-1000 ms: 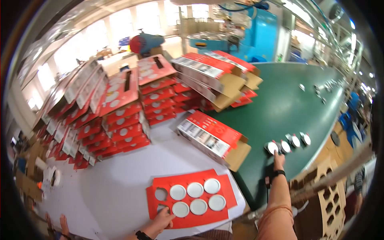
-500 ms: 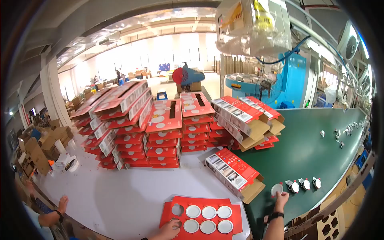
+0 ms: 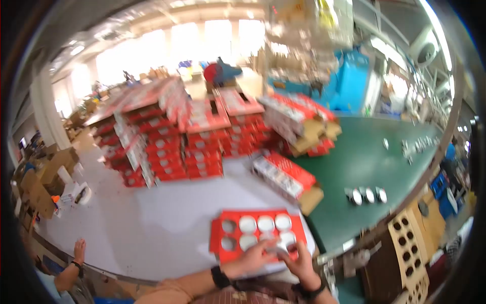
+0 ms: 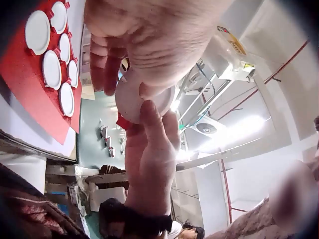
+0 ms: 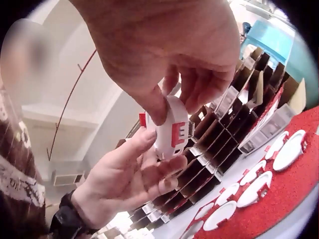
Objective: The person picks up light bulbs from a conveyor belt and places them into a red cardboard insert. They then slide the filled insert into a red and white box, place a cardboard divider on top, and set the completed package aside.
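Observation:
Above the red card (image 3: pixel 215 238), both hands hold one white round piece (image 5: pixel 172 124) with red tabs on its side. My right hand (image 3: pixel 302 262) pinches its upper part in the right wrist view, thumb on its face. My left hand (image 3: pixel 253 257) has its thumb on the piece and fingers below it. From the left wrist the round face (image 4: pixel 130 102) shows between the two hands. Several white discs (image 3: pixel 247 224) sit in the card, and two round holes at its left end hold no disc. The hands hide part of its lower row.
Stacks of red cartons (image 3: pixel 205 157) stand behind, with one carton (image 3: pixel 283 175) lying beside the card. Three white pieces (image 3: pixel 368 195) and a farther cluster of small parts (image 3: pixel 417 146) lie on the green surface (image 3: pixel 344 157). Another person's hand (image 3: pixel 79 251) is at left.
My right hand has come back from the green surface with a round piece. My left hand has moved right from the card's left end to meet it. The head view has shifted.

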Demonstrator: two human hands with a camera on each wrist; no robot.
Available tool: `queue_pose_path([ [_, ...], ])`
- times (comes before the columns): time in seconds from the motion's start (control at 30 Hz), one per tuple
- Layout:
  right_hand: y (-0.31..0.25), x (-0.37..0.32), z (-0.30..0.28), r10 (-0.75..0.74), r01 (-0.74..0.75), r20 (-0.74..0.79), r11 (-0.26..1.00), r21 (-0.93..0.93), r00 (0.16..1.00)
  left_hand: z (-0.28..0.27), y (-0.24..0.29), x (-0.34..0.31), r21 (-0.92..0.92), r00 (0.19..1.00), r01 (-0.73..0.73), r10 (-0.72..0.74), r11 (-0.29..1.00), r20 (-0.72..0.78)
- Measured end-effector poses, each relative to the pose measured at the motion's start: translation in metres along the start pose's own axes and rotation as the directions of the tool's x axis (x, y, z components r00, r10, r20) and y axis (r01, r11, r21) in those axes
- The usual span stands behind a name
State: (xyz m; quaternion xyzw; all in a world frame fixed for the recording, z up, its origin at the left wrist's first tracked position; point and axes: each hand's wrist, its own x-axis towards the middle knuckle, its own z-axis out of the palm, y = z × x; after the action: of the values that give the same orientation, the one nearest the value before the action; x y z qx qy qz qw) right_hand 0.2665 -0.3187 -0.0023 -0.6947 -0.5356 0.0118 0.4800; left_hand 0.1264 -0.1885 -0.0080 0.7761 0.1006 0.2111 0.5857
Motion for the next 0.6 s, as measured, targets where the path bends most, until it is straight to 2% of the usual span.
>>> queue_pose_path([
  [0.03, -0.009, 0.000, -0.001, -0.056, 0.055, -0.028, 0.998, -0.031, 0.998, -0.003, 0.012, 0.000, -0.063, 0.992, 0.123, -0.120, 0.990, 0.044],
  [0.07, -0.016, -0.002, -0.006, -0.093, 0.092, -0.022, 0.993, -0.071, 0.995, -0.008, 0.023, -0.003, 0.039, 0.979, 0.189, -0.191, 0.981, 0.066],
  [0.1, -0.025, -0.002, -0.011, -0.039, 0.038, 0.025, 0.999, 0.028, 0.999, -0.011, 0.021, -0.006, 0.065, 0.991, 0.113, -0.117, 0.992, 0.064],
  [0.13, -0.030, 0.000, -0.015, -0.005, -0.003, 0.061, 0.992, 0.129, 0.998, -0.014, 0.026, -0.004, -0.014, 0.992, 0.105, -0.104, 0.994, 0.065],
  [0.17, -0.036, 0.004, -0.021, 0.051, -0.085, 0.131, 0.960, 0.268, 0.990, -0.020, 0.033, -0.003, -0.066, 0.997, -0.006, 0.011, 0.998, 0.077],
  [0.2, -0.040, 0.006, -0.025, 0.086, -0.160, 0.196, 0.901, 0.403, 0.977, -0.022, 0.038, -0.005, -0.049, 0.996, 0.007, -0.002, 0.999, 0.091],
  [0.23, -0.038, 0.006, -0.025, 0.117, -0.257, 0.275, 0.790, 0.556, 0.954, -0.023, 0.034, -0.007, -0.038, 0.995, -0.006, 0.010, 0.999, 0.098],
  [0.27, -0.032, 0.007, -0.026, 0.115, -0.260, 0.302, 0.827, 0.499, 0.946, -0.024, 0.032, -0.007, -0.026, 0.994, -0.025, 0.028, 0.999, 0.103],
  [0.37, -0.029, 0.015, -0.024, 0.148, -0.375, 0.387, 0.688, 0.621, 0.910, -0.023, 0.027, -0.008, -0.137, 0.990, 0.048, -0.029, 0.989, 0.141],
  [0.47, -0.027, 0.024, -0.020, 0.181, -0.461, 0.458, 0.628, 0.628, 0.870, -0.024, 0.035, -0.005, -0.110, 0.975, 0.084, -0.059, 0.990, 0.212],
  [0.53, -0.021, 0.031, -0.021, 0.181, -0.482, 0.489, 0.631, 0.607, 0.853, -0.023, 0.043, -0.003, -0.134, 0.965, 0.144, -0.109, 0.980, 0.237],
  [0.6, -0.013, 0.034, -0.019, 0.132, -0.573, 0.620, 0.564, 0.595, 0.773, -0.024, 0.044, -0.003, -0.138, 0.941, 0.181, -0.130, 0.974, 0.313],
])
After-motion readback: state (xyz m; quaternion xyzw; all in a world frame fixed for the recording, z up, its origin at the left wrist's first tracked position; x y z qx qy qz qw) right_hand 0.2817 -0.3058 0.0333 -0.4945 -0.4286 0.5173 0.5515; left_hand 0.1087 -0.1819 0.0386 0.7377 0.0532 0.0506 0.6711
